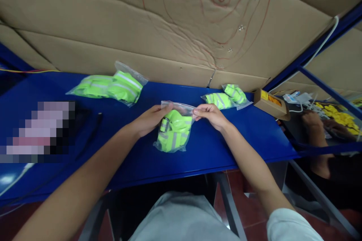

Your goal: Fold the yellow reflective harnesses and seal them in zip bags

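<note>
A clear zip-lock bag (174, 131) with a folded neon-yellow reflective vest inside is between my hands, above the blue table (209, 150). My left hand (154, 118) pinches its upper left corner, thumb on the plastic. At the upper right corner, my right hand (210, 115) grips the zip strip between thumb and fingers. The bag's top edge is stretched between them. Behind my left hand lie bagged neon vests (109, 86), overlapping near the cardboard wall. Beyond my right hand are two smaller-looking bagged neon bundles (226, 97).
A small cardboard box (270, 103) stands at the table's right end, by the blue frame. A black cable (90, 131) and a pixelated object (39, 131) lie at left. Past the frame, another person's arm (313, 128) reaches near yellow pieces (336, 115).
</note>
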